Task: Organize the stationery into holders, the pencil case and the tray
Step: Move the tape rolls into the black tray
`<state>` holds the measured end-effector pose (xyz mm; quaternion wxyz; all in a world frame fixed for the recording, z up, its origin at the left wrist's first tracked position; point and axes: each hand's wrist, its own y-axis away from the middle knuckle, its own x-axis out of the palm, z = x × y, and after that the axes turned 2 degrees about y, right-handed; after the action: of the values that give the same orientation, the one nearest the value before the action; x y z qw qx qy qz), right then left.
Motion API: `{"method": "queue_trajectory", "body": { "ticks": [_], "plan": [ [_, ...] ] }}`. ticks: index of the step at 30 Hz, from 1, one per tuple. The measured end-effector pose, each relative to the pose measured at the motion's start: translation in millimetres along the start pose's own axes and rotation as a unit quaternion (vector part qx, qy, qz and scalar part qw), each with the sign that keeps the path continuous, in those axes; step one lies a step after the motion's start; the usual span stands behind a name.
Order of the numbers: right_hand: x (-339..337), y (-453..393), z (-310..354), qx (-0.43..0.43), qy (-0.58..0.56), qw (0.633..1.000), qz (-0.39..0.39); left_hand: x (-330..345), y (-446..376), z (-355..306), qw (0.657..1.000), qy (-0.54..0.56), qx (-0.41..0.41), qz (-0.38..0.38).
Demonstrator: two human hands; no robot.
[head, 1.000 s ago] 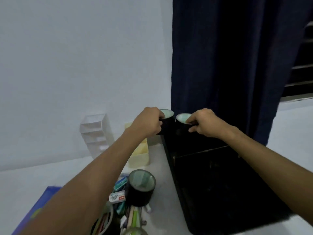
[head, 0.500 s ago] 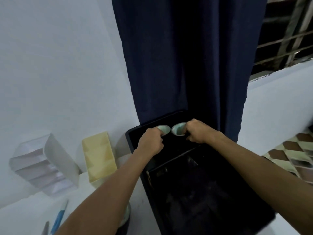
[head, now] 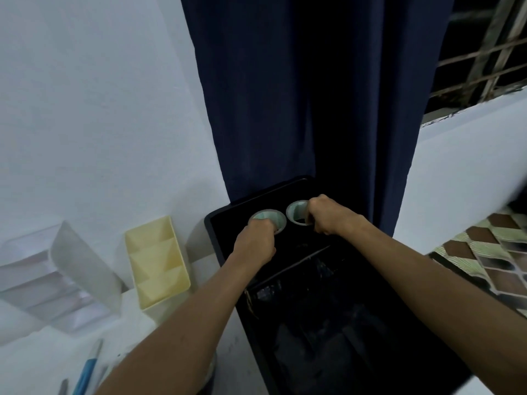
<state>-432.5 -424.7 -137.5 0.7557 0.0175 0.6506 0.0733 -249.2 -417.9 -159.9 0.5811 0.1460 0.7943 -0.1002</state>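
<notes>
Left hand (head: 254,243) grips left black round cup-holder (head: 268,219); right hand (head: 328,215) grips right one (head: 297,212), both in far end of black rectangular tray (head: 212,238)

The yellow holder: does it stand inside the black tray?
No. The yellow holder stands on the white surface, left of the black tray.

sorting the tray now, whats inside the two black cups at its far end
Both round black cups show pale green inner walls and no stationery; each hand covers part of an opening, hiding the bottoms.
</notes>
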Motion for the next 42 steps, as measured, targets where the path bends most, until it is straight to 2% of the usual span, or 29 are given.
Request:
{"method": "queue_trajectory", "body": {
  "ticks": [12, 17, 20, 24, 28, 35, 38, 42],
  "plan": [
    [-0.2, -2.4, 6.8, 0.018, -0.009, 1.0, 0.005, 5.4, -4.6, 2.9, 0.999, 0.013, -0.025, 0.022],
    [-4.7, 5.0, 15.1, 0.016, -0.021, 1.0, -0.004, -12.9, 0.3, 0.1, 0.998, 0.007, -0.033, 0.046],
    [-17.8, 9.9, 38.1, -0.031, -0.042, 0.998, -0.044, -40.4, 21.9, 7.4, 1.0, 0.002, 0.011, -0.026],
    [-33.6, 30.0, 94.5, -0.148, -0.047, 0.983, -0.097, -84.9, 71.6, 30.2, 0.998, 0.006, -0.018, -0.067],
    [-33.5, 64.1, 163.5, -0.275, -0.05, 0.959, -0.054, -117.2, 139.9, 69.0, 0.993, -0.012, -0.09, -0.07],
    [-16.0, 141.5, 242.7, -0.409, -0.028, 0.91, 0.066, -135.4, 271.3, 116.0, 0.978, 0.014, -0.202, -0.046],
    [3.9, 160.8, 257.3, -0.418, 0.022, 0.905, 0.072, -129.6, 321.7, 126.5, 0.968, 0.019, -0.248, -0.017],
    [22.5, 165.6, 255.8, -0.348, 0.107, 0.926, 0.102, -108.6, 363.7, 124.6, 0.959, 0.052, -0.278, 0.009]
  ]
}}
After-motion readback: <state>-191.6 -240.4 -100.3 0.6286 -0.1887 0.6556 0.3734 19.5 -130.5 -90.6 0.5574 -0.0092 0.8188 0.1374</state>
